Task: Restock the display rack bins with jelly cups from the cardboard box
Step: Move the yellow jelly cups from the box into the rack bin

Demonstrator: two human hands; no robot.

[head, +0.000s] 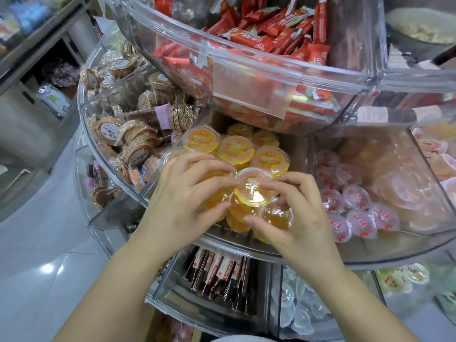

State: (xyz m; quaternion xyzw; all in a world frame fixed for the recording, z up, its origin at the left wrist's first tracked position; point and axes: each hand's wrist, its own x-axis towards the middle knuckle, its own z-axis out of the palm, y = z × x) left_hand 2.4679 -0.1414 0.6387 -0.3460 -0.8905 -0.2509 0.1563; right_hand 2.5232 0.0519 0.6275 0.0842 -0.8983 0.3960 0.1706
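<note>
While hands (pixel 241 208) grip orange jelly cup (pixel 253 187) — lid reads "2022".

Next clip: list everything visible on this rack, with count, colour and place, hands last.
orange jelly cups: about ten, yellow-orange, middle-tier centre bin
cherry jelly cups: about ten, clear with red print, bin to the right
round biscuit packs: many, brown, middle-tier left bins
red snack bars: many, red, top bin
dark stick packs: several, brown and white, lower bin
clear jelly cups: several, lower bin, right
left hand: one, on orange cups
right hand: one, pinching the top orange cup
</note>
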